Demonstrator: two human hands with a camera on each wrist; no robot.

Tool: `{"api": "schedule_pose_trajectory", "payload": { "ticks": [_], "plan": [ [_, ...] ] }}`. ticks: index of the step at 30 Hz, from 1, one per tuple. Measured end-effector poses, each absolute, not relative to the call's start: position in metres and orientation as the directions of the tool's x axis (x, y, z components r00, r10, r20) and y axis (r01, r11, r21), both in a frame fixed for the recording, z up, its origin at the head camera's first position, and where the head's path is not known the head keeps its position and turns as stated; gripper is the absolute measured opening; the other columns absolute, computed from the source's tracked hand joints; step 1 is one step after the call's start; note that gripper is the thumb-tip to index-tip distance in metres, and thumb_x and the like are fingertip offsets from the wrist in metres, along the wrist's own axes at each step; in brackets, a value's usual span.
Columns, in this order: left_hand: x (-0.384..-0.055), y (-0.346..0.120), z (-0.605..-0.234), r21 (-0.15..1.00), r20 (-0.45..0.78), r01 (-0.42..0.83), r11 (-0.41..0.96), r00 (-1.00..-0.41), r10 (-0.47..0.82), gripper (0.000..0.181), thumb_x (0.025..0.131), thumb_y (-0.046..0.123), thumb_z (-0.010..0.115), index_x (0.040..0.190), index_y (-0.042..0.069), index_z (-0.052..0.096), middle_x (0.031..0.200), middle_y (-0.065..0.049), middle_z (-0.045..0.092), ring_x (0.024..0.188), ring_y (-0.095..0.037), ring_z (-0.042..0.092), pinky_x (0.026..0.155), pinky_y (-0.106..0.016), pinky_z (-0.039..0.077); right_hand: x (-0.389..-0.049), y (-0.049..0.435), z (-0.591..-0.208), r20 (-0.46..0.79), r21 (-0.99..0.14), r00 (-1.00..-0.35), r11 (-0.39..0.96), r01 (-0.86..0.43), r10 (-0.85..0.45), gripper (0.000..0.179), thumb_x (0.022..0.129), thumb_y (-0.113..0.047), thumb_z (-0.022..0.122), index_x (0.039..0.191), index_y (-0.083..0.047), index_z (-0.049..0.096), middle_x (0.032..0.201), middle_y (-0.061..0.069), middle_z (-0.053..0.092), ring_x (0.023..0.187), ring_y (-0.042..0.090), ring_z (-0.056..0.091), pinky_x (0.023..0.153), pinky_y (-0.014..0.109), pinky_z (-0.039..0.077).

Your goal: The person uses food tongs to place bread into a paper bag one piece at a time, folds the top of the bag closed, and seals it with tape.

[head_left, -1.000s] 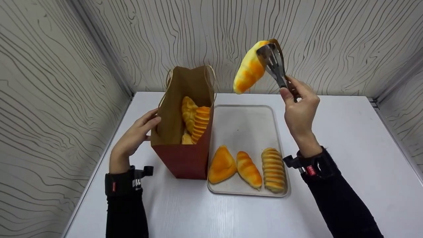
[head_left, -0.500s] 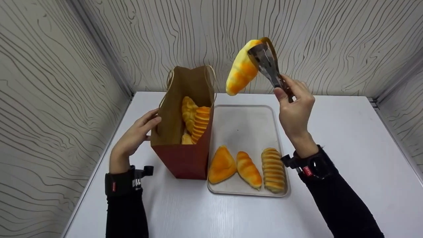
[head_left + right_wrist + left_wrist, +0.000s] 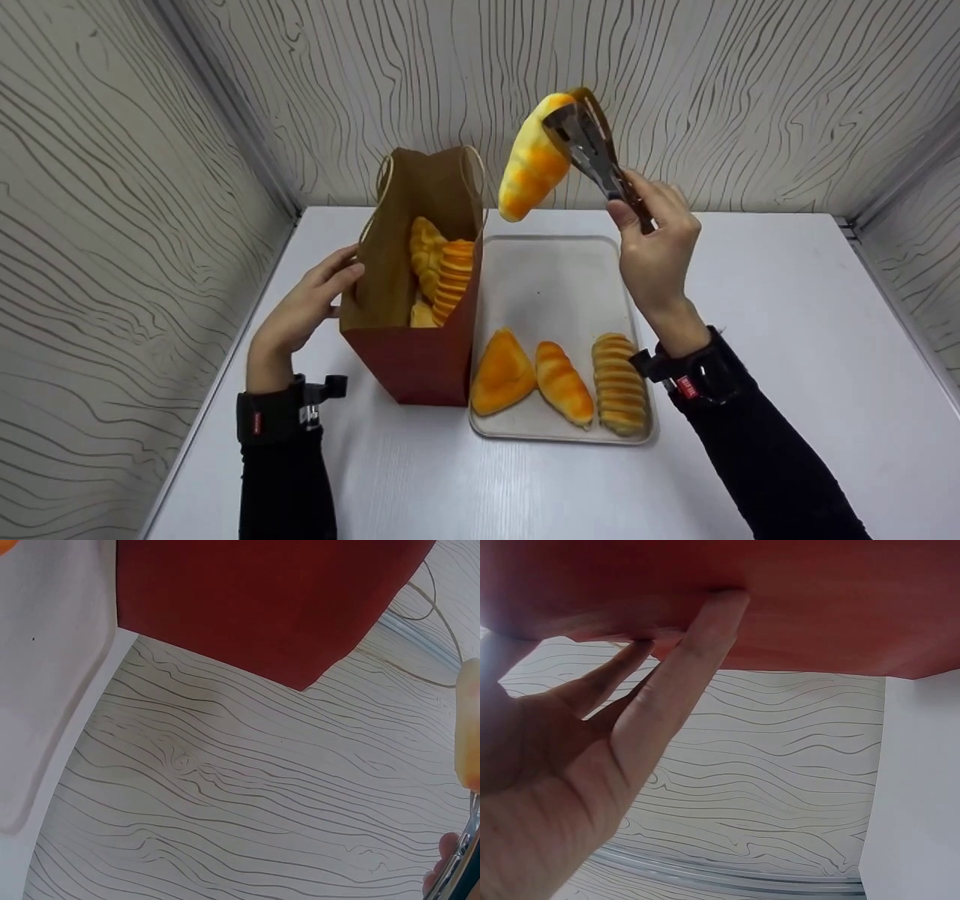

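In the head view my right hand (image 3: 658, 251) grips metal tongs (image 3: 592, 154), whose jaws clamp a yellow-orange bread roll (image 3: 531, 169) up in the air, above and right of the bag. The roll (image 3: 469, 720) and tongs (image 3: 459, 870) show at the right edge of the right wrist view. My left hand (image 3: 304, 304) holds the left rim of a red paper bag (image 3: 409, 364), a fingertip lapping over the edge; the left wrist view shows other fingers (image 3: 667, 701) against its outer side. Inside the upright bag lie several breads, among them a ridged loaf (image 3: 454, 277).
A pale tray (image 3: 555, 277) stands right beside the bag. Toward its front lie a triangular bun (image 3: 504, 375), a slim roll (image 3: 564, 384) and a ridged long loaf (image 3: 619, 384). Twine handles (image 3: 474, 169) rise from the bag's top. Wood-patterned panels (image 3: 750, 97) stand behind and beside the white table (image 3: 787, 337).
The right hand has carried the tongs and the roll leftward, nearer to the bag's opening. My left hand stays at the bag's rim, and the breads on the tray lie as before.
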State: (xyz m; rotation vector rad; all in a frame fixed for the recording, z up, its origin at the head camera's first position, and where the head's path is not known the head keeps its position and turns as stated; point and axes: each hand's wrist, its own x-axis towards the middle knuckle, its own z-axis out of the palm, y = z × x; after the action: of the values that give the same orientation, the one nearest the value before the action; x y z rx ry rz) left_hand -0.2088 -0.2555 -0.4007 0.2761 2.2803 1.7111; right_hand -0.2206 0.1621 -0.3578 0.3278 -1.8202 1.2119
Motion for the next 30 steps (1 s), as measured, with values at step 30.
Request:
{"api": "schedule_pose_trajectory", "payload": {
  "ticks": [30],
  "plan": [
    [-0.209,-0.255,-0.4,0.962,-0.111,-0.022,0.274,-0.943,0.313,0.072,0.11,0.042,0.048,0.166,0.008,0.021,0.165,-0.019,0.03,0.147,-0.039,0.036,0.109,-0.065,0.04,-0.211,0.12,-0.363,0.888,-0.449,-0.439,0.455,-0.769,0.135,0.046,0.093,-0.033,0.071,0.121,0.003,0.075,0.095,0.016,0.072,0.083,0.03,0.053,0.078,0.032,0.034]
  ]
}}
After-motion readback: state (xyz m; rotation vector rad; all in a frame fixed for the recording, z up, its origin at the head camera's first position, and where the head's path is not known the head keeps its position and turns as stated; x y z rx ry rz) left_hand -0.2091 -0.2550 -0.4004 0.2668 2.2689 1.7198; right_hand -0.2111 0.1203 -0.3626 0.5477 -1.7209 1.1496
